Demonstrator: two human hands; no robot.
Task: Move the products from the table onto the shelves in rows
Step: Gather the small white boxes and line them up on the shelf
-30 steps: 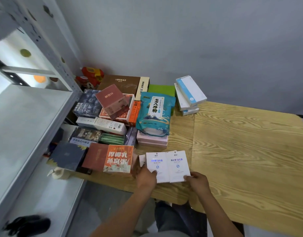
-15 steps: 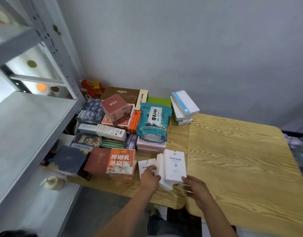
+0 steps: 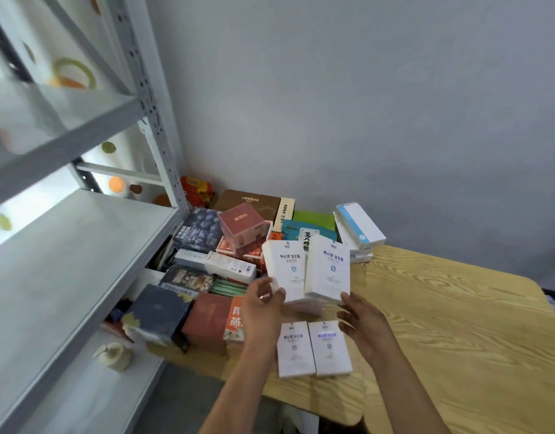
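Two white product boxes [image 3: 307, 269] with blue print are lifted side by side above the wooden table [image 3: 442, 324]. My left hand [image 3: 262, 303] grips the lower left corner of the pair. My right hand [image 3: 360, 321] supports their lower right corner from below, its fingers loosely bent. Two more matching white boxes [image 3: 313, 349] lie flat on the table beneath them, near the front edge. A grey metal shelf [image 3: 60, 255] stands to the left, its middle board bare.
A pile of boxes and pouches [image 3: 226, 245] crowds the table's left back corner. White and blue boxes [image 3: 359, 228] are stacked by the wall. A small pump bottle [image 3: 113, 355] stands on the lower shelf board. A higher shelf board [image 3: 51, 130] juts out above.
Both hands have lifted two white boxes off the table, uncovering two more below. The camera has tilted up and the shelf shows more.
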